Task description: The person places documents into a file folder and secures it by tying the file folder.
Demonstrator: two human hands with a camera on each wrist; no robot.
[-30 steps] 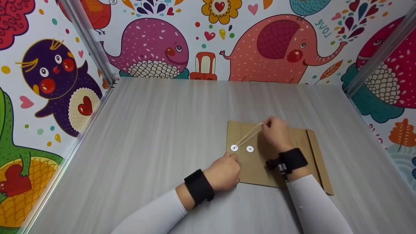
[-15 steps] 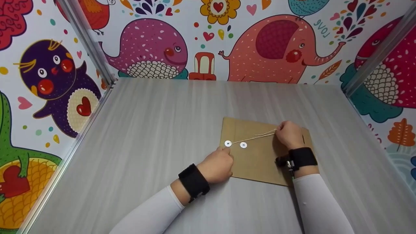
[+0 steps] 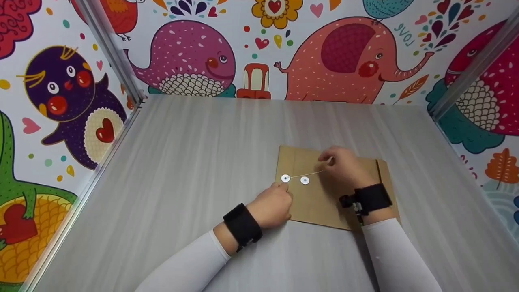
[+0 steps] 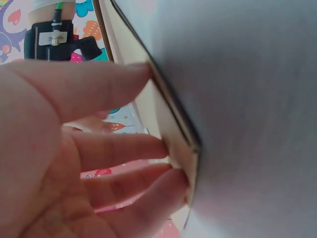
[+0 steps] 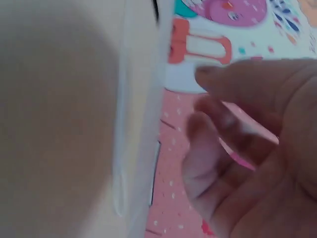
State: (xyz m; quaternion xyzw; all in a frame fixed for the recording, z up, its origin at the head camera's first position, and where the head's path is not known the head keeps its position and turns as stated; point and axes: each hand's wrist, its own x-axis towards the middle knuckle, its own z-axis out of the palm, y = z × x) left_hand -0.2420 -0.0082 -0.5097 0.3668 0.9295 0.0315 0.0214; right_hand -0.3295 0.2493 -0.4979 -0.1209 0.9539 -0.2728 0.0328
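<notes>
A brown kraft-paper string-tie envelope lies flat on the table, two white button discs near its left edge. A thin pale string runs from the left disc over the right disc toward my right hand. In the right wrist view the string's looped end lies on the envelope, apart from the loosely bent fingers, which hold nothing. My left hand holds the envelope's near-left corner. The left wrist view shows thumb and fingertips at the envelope's edges.
The grey wood-grain table extends around the envelope. Cartoon-printed walls stand at the back and sides, with metal posts at the corners. Black camera straps circle both wrists.
My right hand pulled the string rightward across the envelope, then let go of it and moved back left. The envelope shifted slightly left early on. My left hand kept its hold.
</notes>
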